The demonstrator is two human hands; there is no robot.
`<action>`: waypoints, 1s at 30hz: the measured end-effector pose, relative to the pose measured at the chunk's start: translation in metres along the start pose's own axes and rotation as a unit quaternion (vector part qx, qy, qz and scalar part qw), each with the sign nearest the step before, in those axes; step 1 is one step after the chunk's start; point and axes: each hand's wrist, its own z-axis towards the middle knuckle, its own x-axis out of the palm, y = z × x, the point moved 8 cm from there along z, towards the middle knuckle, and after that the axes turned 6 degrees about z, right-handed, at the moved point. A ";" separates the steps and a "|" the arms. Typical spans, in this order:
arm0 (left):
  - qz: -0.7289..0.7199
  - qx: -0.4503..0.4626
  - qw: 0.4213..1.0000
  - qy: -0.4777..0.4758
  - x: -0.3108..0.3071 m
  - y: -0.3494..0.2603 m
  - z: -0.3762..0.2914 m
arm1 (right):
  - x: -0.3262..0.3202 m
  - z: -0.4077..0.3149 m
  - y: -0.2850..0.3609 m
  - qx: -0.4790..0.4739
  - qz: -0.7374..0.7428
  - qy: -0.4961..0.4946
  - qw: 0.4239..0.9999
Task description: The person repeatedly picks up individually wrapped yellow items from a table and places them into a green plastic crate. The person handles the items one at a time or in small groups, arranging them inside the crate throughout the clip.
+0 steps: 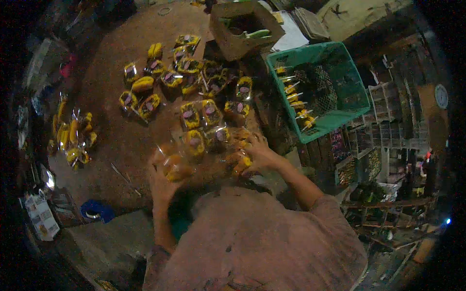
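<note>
My left hand (163, 178) is at the table's near edge, its fingers around a clear-wrapped pack of orange-yellow items (177, 168); the pack is blurred. To the right, my right hand (259, 151) lies curved over another glossy wrapped yellow pack (238, 162). Between and beyond the hands, several yellow packs with pinkish labels (195, 142) lie in rough rows on the brown table (120, 145). Farther off is a looser heap of such packs (189, 66), some showing a plain yellow side (143, 84). What exactly is inside the wrapping cannot be told.
Another group of wrapped yellow items (72, 134) lies at the left. A green plastic crate (320, 132) at the right holds yellow items with white sticks along one side. Beyond stands an open cardboard box (233, 49). A blue roll-like object (97, 211) and thin sticks (125, 178) are at the left.
</note>
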 end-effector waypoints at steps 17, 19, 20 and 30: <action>-0.073 0.382 0.920 0.049 0.172 -0.495 0.319 | -0.329 -0.191 -0.191 -0.173 -0.079 0.145 0.971; -0.026 0.356 0.929 0.096 0.234 -0.509 0.342 | -0.342 -0.170 -0.230 -0.214 -0.091 0.183 0.955; 0.015 0.341 0.932 0.123 0.261 -0.513 0.353 | -0.340 -0.153 -0.249 -0.221 -0.094 0.203 0.949; 0.094 0.222 0.946 0.216 0.345 -0.504 0.352 | -0.228 -0.034 -0.348 -0.226 -0.172 0.304 0.909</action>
